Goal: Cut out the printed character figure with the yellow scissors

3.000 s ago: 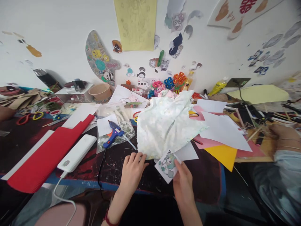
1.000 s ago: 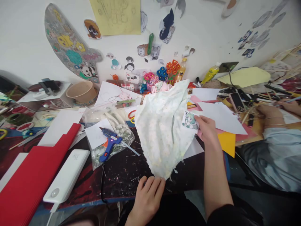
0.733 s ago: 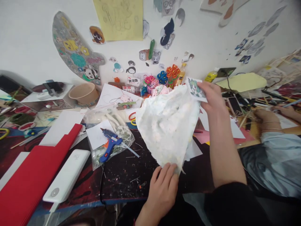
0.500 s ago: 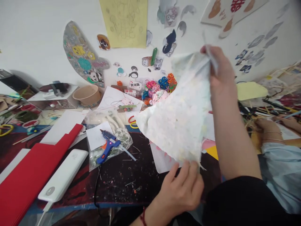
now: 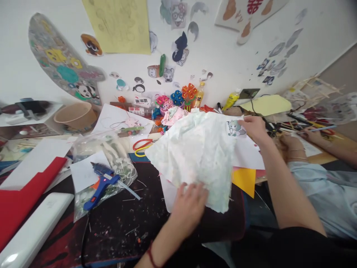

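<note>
A pale green and white crumpled cloth spreads over papers on the dark table. My right hand is closed in a pinch on its upper right corner, beside a small grey-green cartoon figure; whether that figure is printed on the cloth or separate I cannot tell. My left hand lies on the cloth's lower edge, fingers stretched out and apart. Under the cloth, a white sheet sticks out at the lower left.
Left of the cloth, a blue glue gun rests on paper and a clear plastic bag. Red and yellow scissors lie near the cloth. Craft flowers stand behind. At the right, another person's arm reaches over the table.
My right hand has come down with the cloth's corner, so the raised cloth now lies spread lower. My left hand has flattened out on it. The view has shifted to the right.
</note>
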A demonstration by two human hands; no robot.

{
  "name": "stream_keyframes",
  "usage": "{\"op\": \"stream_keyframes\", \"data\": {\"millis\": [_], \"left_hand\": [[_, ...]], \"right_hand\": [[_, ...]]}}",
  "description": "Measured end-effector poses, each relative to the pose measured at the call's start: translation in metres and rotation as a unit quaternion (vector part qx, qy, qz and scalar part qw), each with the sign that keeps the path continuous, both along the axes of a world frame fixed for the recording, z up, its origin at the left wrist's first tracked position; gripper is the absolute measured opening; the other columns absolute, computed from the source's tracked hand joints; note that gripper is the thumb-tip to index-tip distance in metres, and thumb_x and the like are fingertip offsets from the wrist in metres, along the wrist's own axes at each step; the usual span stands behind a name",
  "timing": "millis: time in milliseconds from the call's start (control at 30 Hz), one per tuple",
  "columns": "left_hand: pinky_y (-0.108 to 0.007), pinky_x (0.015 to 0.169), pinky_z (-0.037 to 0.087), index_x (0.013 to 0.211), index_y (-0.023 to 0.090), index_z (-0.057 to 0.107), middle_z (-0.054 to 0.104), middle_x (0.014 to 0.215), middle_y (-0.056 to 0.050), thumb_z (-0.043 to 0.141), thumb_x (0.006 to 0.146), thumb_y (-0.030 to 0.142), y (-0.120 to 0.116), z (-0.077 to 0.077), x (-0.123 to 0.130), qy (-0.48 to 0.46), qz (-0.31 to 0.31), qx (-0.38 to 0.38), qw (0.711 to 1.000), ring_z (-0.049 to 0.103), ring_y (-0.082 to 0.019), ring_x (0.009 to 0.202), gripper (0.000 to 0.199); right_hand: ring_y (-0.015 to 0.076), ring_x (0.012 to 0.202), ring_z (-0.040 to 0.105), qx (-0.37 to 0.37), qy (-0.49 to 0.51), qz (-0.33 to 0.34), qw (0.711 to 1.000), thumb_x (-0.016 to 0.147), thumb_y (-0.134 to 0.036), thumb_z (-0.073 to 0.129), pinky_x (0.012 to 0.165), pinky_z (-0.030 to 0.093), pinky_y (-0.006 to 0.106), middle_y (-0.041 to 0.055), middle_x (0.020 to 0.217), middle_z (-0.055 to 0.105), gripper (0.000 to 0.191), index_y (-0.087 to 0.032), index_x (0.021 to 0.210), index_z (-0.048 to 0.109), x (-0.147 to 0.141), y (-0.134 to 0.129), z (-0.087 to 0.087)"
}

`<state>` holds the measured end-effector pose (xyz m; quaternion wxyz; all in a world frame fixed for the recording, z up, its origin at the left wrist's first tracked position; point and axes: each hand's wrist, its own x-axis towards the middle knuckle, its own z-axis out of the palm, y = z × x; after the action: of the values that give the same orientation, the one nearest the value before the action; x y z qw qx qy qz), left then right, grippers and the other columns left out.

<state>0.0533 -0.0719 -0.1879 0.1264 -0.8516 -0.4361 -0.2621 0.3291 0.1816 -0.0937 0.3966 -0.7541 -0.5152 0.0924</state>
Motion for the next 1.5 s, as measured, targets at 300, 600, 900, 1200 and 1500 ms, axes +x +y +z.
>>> {"op": "stream_keyframes", "data": {"millis": [300,600,900,1200,1500], "left_hand": [[-0.048,0.093,0.049,0.114,0.016,0.068,0.072,0.118,-0.013,0.046,0.094,0.002,0.054,0.0,-0.088,0.153,0.118,-0.068,0.979,0.064,-0.031,0.11,0.032],[-0.043,0.094,0.05,0.104,0.018,0.069,0.071,0.108,-0.011,0.046,0.098,0.009,0.062,0.008,-0.101,0.182,0.163,-0.117,0.963,0.065,-0.027,0.107,0.025],[-0.046,0.093,0.057,0.125,0.016,0.062,0.065,0.125,-0.01,0.063,0.097,0.038,0.137,0.016,-0.108,0.161,0.347,-0.182,0.906,0.066,-0.024,0.109,0.036],[-0.048,0.095,0.057,0.127,0.016,0.061,0.064,0.129,-0.01,0.063,0.097,0.036,0.164,0.025,-0.12,0.127,0.349,-0.222,0.902,0.065,-0.025,0.113,0.036],[-0.04,0.08,0.053,0.116,0.014,0.062,0.074,0.097,-0.014,0.047,0.098,0.028,0.167,0.074,-0.134,0.026,0.388,-0.211,0.897,0.07,-0.029,0.094,0.027]], "right_hand": [[0.0119,0.06,0.05,-0.031,0.175,0.093,0.98,0.082,-0.057,0.069,0.053,0.035,0.025,0.0014,0.07,0.061,0.043,-0.014,0.085,0.069,0.017,-0.141,-0.035],[0.0167,0.058,0.053,-0.202,0.282,0.114,0.931,0.07,-0.062,0.076,0.051,0.039,0.027,0.0031,0.063,0.063,0.046,-0.016,0.068,0.072,-0.005,-0.27,-0.105],[0.0159,0.062,0.048,-0.161,0.274,0.116,0.941,0.077,-0.065,0.067,0.056,0.037,0.027,0.0002,0.064,0.056,0.048,-0.018,0.067,0.062,-0.051,-0.27,-0.132],[0.0295,0.087,0.061,-0.081,0.174,0.021,0.981,0.076,-0.06,0.065,0.079,0.044,0.037,0.0127,0.09,0.068,0.041,-0.02,0.065,0.065,-0.065,-0.268,-0.135],[0.0231,0.07,0.059,-0.081,0.22,0.029,0.972,0.079,-0.055,0.068,0.068,0.043,0.033,0.0062,0.073,0.07,0.038,-0.018,0.071,0.069,-0.082,-0.263,-0.139]]}}
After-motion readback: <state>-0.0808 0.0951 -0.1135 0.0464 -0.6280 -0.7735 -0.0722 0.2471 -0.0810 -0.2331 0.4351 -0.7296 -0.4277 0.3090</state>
